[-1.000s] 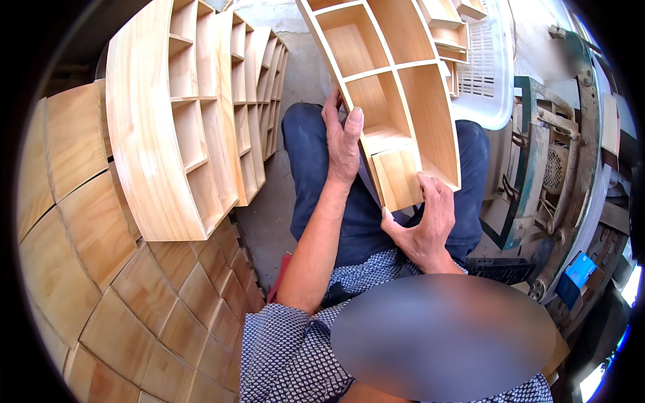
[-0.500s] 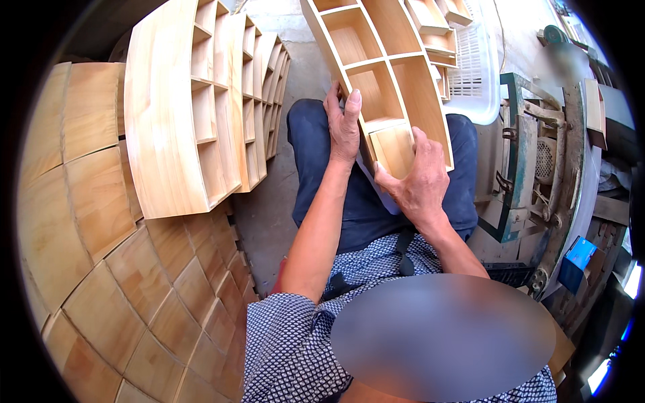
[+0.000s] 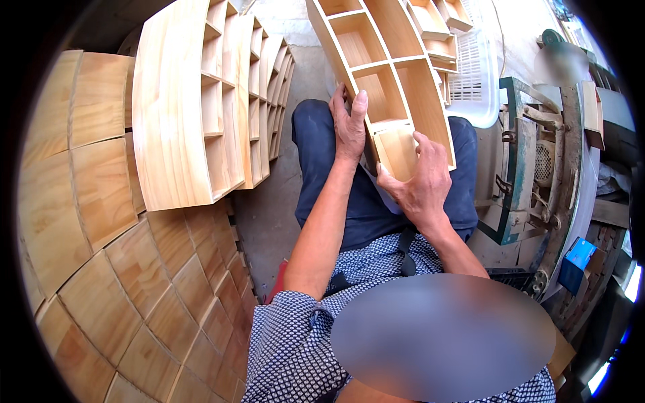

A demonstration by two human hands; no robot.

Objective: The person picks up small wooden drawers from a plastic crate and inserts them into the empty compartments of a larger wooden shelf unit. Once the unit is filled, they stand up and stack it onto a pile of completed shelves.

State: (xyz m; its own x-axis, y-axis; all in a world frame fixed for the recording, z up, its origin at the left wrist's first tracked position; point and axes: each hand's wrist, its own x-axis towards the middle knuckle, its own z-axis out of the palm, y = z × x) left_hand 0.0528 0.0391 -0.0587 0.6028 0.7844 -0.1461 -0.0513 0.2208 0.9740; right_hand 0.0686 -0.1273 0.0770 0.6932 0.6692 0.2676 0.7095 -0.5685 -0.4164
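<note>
A long pale wooden compartment cabinet (image 3: 424, 97) leans across my lap, its open cells facing up. My left hand (image 3: 349, 134) grips its left side wall, with the thumb up by the rim and the fingers wrapped around the outside. In the nearest left cell sits a small wooden drawer (image 3: 396, 151) with a plain flat front. My right hand (image 3: 423, 185) has the drawer between thumb and fingers, the thumb at its near edge and the fingers along its right side. How deep the drawer sits is hard to judge.
Similar open cabinets (image 3: 175, 107) stand at the left beside large stacked wooden blocks or boxes (image 3: 101, 221). A white plastic basket (image 3: 480, 87) and small wooden drawers (image 3: 430, 17) lie beyond the cabinet. At right stands a worn green metal frame (image 3: 512, 161), with a blue box (image 3: 576, 262) nearby.
The cabinet and my left hand sit slightly further right in the picture, as do the cabinets at left. My right fingers have shifted a little on the drawer, which looks much the same.
</note>
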